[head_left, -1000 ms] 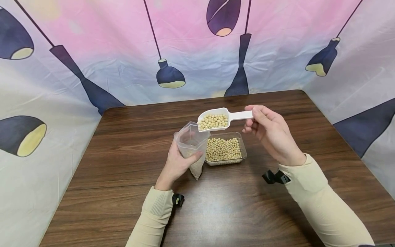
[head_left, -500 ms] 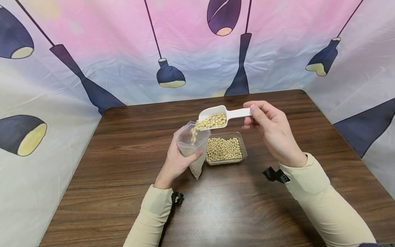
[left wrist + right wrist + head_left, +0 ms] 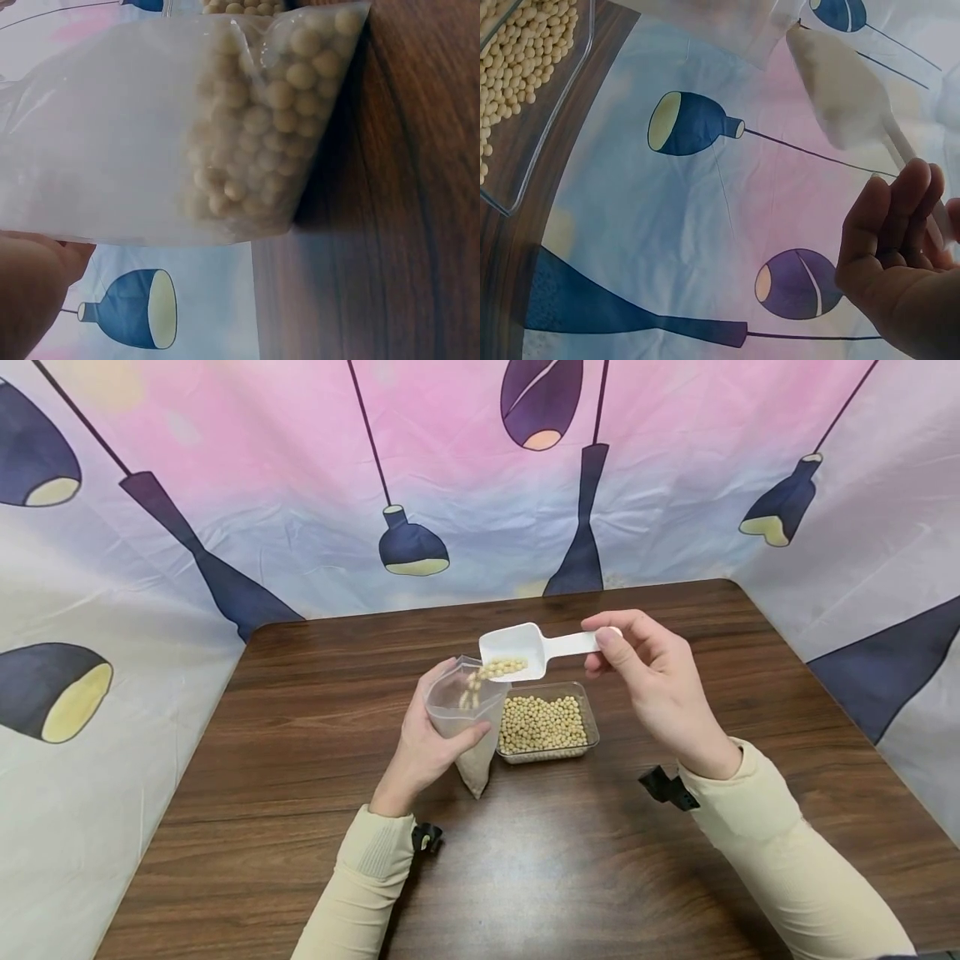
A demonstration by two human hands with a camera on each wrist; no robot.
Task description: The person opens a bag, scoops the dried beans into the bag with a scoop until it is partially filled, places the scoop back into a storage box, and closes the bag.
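My right hand (image 3: 656,681) pinches the handle of a white scoop (image 3: 517,643) between thumb and fingers. Tipped to the left, the scoop spills pale round beans (image 3: 504,667) over the mouth of a clear plastic bag (image 3: 480,727). My left hand (image 3: 427,739) grips that bag around its upper part, thumb on the near side, and its mouth stands open. In the left wrist view the bag (image 3: 105,135) has a layer of beans (image 3: 255,142) at its bottom. From the right wrist view the scoop's underside (image 3: 840,90) shows, with the right hand (image 3: 900,255) on its handle.
Just right of the bag, a clear plastic tray (image 3: 592,731) with many more of the beans sits on the dark wooden table (image 3: 315,710). Behind the table hangs a cloth (image 3: 300,485) printed with lamps.
The scoop has tilted further and its load has dropped from nearly full to a small heap, beans falling into the bag. My left hand and the tray stay about where they were.
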